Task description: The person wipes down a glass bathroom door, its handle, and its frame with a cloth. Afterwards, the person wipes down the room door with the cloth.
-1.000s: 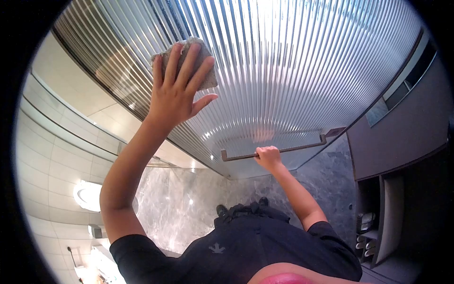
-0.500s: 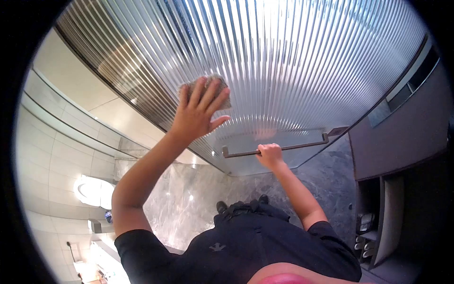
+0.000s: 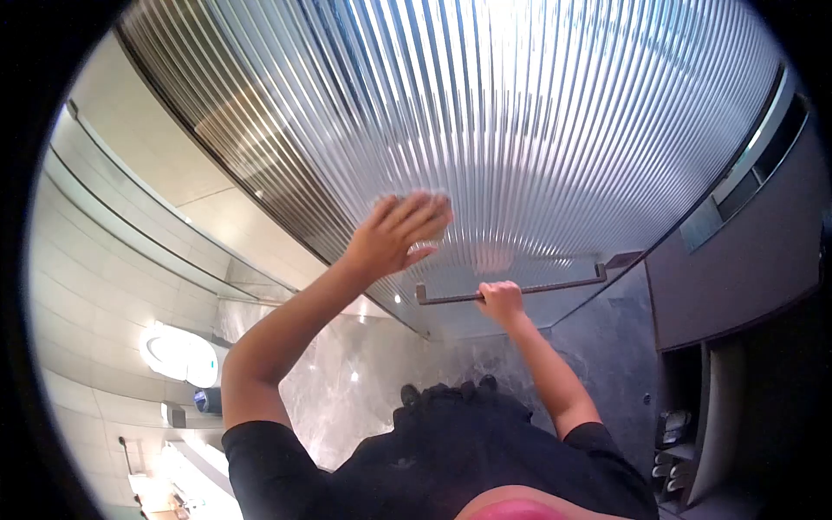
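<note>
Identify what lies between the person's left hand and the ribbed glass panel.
In the head view, a grey cloth, blurred and mostly covered by the fingers, lies between the left hand and the ribbed glass panel.

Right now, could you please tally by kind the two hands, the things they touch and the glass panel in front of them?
Hands: 2, the left hand and the right hand
Cloth: 1, the grey cloth under the left fingers, blurred
Handles: 1, the bar handle in the right grip
Glass: 1, the ribbed panel
Total: 5
</note>
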Tool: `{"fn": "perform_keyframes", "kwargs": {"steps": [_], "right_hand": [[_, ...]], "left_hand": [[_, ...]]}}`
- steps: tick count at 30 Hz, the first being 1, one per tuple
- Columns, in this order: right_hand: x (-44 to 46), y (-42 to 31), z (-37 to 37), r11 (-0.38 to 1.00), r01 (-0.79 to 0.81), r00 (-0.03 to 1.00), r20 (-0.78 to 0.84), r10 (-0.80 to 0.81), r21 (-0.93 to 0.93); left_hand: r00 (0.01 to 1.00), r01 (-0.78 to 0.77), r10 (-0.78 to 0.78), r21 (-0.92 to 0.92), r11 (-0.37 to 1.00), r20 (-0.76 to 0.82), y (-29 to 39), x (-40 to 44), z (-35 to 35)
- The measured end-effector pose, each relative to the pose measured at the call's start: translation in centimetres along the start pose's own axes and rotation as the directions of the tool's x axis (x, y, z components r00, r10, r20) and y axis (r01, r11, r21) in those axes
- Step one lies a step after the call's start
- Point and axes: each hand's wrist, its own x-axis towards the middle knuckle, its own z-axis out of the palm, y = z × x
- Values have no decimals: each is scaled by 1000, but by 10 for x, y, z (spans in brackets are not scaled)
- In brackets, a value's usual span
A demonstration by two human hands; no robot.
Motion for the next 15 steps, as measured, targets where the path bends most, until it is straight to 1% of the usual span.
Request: {"fn": "perform_keyframes", "kwargs": {"steps": [2,4,6,8,10,12,14,15], "right_hand": [[-6,-5,-1,1000,-9,1000,-9,9,8],[-4,-3,-1,1000,-9,1000,3,9,-22],[-4,-3,2,999,-10,1000,2,10,-31],[-7,-2,7,1000,-11,1000,-13,11,-20],[-7,-3,3,1000,-7,1000,-16,7,-21],[-8,-5,-1,1000,-1,1000,-20,1,-7],[-7,-5,-3,1000,11,1000,-27,-11,22],[-6,-4,-3,1000,11,1000,-28,-11,17]], "left_hand": [[999,53,-53,-26,998,6,-34,34,-43],[990,113,-115,-29,993,-78,-74,65,-79],[962,150,-132,59,987,-241,-118,90,-110],[902,172,-101,136,976,-419,-169,109,-133],[935,282,-231,166,945,-269,-186,130,-194],[900,310,-193,263,914,-391,-211,144,-213],[852,352,-140,355,866,-504,-247,157,-218],[825,365,-91,404,838,-557,-254,164,-222]]}}
